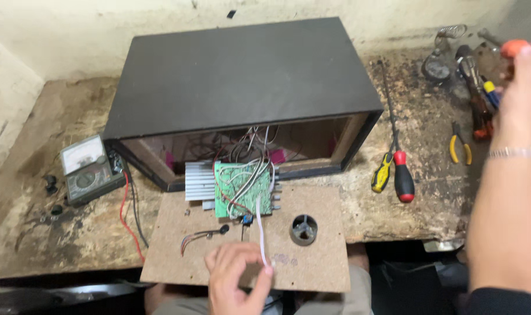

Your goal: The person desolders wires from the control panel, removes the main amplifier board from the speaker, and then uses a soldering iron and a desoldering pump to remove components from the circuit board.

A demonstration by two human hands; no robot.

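Left hand (237, 279) pinching white wire (260, 233) over the fibreboard panel (178, 251), wire running up to green circuit board (242, 189) before the black box (242, 81), right hand (525, 87) raised at far right, gripping an orange handle (519, 49), screwdrivers (394, 172) between on the bench, multimeter (89, 169) far left.

My left hand (237, 277) sits low centre on the board panel (178, 256); the circuit board (242, 189) lies above it, the multimeter (90, 169) far left, the screwdrivers (394, 172) right.
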